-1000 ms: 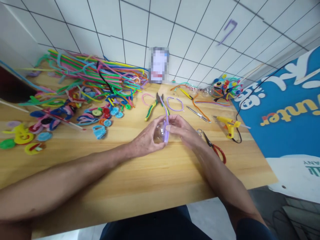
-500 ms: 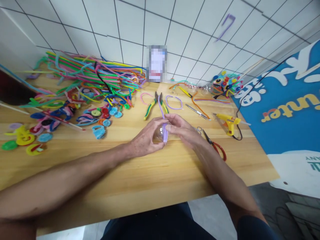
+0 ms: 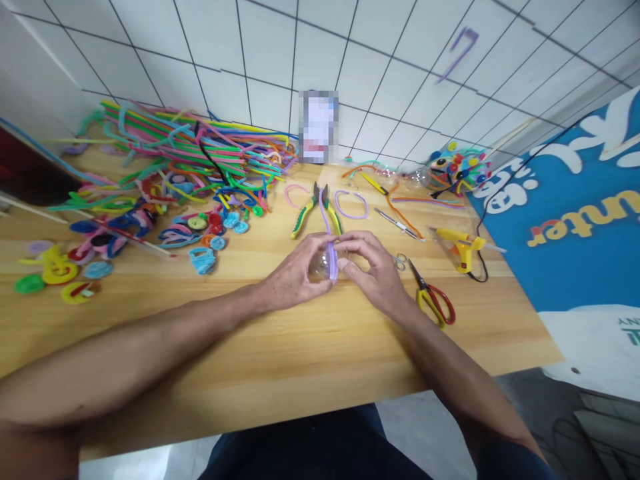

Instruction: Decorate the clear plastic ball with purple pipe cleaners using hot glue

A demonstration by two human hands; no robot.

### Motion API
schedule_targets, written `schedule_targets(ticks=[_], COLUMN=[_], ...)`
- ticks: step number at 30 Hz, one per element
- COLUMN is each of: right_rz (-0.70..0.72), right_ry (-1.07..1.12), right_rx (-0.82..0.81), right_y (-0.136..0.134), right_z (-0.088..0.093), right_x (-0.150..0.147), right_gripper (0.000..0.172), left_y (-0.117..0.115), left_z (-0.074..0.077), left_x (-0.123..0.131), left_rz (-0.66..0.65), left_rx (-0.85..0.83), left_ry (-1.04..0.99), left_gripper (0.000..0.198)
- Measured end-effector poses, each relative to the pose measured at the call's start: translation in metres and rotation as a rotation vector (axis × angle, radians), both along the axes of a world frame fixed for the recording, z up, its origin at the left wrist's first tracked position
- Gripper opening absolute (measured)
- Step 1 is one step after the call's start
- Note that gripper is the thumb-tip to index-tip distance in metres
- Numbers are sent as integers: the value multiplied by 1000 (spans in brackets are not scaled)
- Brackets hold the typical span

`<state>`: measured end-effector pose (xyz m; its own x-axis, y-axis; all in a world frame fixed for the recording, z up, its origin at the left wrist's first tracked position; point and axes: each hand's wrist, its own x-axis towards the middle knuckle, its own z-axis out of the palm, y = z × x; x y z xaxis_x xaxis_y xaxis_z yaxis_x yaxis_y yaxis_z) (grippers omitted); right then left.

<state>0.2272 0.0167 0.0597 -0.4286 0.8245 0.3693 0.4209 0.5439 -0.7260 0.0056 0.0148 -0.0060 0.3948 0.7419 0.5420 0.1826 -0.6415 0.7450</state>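
Note:
A clear plastic ball (image 3: 319, 268) sits between my hands above the wooden table. My left hand (image 3: 295, 272) curves around its left side, thumb below and fingers above. Purple pipe cleaner (image 3: 333, 263) runs round the middle of the ball, and a loose end sticks up toward the pliers. On the right side, my right hand (image 3: 373, 267) has its fingertips and thumb on the ball and the purple strand. Just beyond the hands lie yellow-green pliers (image 3: 320, 207) with their handles spread, and a purple pipe cleaner loop (image 3: 351, 205).
Piled pipe cleaners (image 3: 185, 143) and small coloured pieces cover the left side. To the right lie scissors (image 3: 433, 297), a yellow glue gun (image 3: 461, 248), a pen-like tool (image 3: 399, 224) and a yellow cutter (image 3: 374, 183). A phone (image 3: 319, 127) leans on the tiled wall.
My right hand has shifted from pressing the strand to a wider hold, its fingers more arched and thumb lower. The ball stays in my left hand. The whole view has shifted slightly.

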Motion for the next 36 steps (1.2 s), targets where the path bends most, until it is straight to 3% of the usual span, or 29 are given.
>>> schedule_targets(ticks=[5,9,16,22,28,36], right_rz=[55,151,214,209,190,187], right_ry=[-31,-64,-157,-160,-149,-137], right_rx=[-19,-69,39,85,167,194], right_y=[1,2,3,4,6,7], right_z=[0,-1,-7,-13,-22,-24], right_x=[7,15,19,16,14,13], right_gripper=[27,48,80,79,78,79], left_y=[1,2,3,1,3,5], left_z=[-1,-4,0,6,2,1], left_x=[-1,-1,-6,-8,-12,-13], left_rz=[-1,-2,-56,-67,-126,-128], left_rx=[-49,-73,-143,-215,-300,-331], left_ry=[15,-11,26,66,16,9], left_gripper=[73,72,76,79,66,67])
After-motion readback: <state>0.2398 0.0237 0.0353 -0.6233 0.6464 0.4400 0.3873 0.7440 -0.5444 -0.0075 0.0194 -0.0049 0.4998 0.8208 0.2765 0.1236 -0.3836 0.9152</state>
